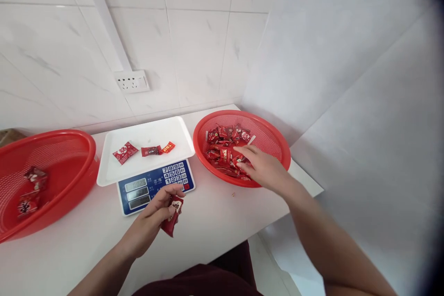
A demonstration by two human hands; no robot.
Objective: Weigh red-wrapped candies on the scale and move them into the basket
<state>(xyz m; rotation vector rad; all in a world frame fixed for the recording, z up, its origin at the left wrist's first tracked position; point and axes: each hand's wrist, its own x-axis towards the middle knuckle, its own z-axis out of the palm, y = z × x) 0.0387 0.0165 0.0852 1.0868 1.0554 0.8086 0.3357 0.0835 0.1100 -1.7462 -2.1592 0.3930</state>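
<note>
My left hand pinches a red candy packet above the white table, just in front of the blue scale. Three red packets lie on the scale's white tray. My right hand reaches into the right red basket, fingers stretched over a pile of red candies; whether it grips one is hidden.
A second red basket at the left holds a few red packets. A wall socket sits on the tiled wall behind. The table's right edge drops off beside the right basket.
</note>
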